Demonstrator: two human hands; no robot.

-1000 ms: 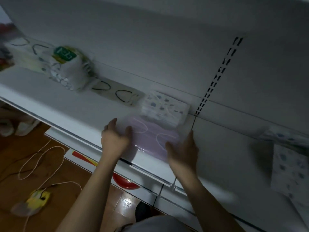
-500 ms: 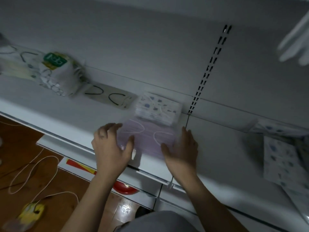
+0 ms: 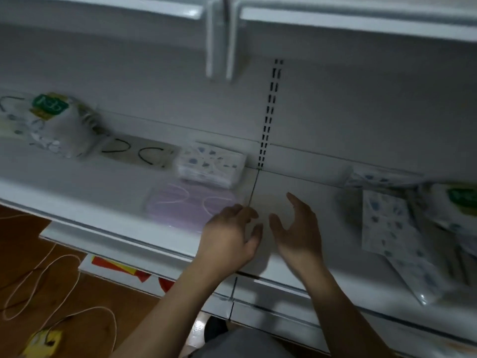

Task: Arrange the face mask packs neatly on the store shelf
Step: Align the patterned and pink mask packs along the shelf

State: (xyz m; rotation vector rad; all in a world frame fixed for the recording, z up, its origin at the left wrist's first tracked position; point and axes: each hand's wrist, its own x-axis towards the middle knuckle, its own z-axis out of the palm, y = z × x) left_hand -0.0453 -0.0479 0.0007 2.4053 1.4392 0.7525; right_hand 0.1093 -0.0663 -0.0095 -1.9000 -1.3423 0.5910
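Note:
A pink face mask pack [image 3: 185, 205] lies flat near the front of the white shelf [image 3: 77, 182]. Behind it sits a white pack with blue spots [image 3: 210, 164], and left of that a beige pack with black ear loops [image 3: 139, 153]. My left hand [image 3: 229, 239] hovers at the pink pack's right edge, fingers loosely curled, holding nothing. My right hand [image 3: 296, 228] is beside it over bare shelf, fingers relaxed and empty. More blue-spotted packs [image 3: 387, 223] lie untidily at the right.
A bulky white pack with a green label [image 3: 59, 125] stands at the left, and another green-labelled pack [image 3: 459, 200] at the far right. An upper shelf [image 3: 335, 19] overhangs. Cables [image 3: 46, 280] and a yellow object [image 3: 42, 342] lie on the wooden floor below.
Both hands have let go of the pink pack and moved right, now close together near the shelf seam. The pack stays flat on the shelf. The view has shifted up and right.

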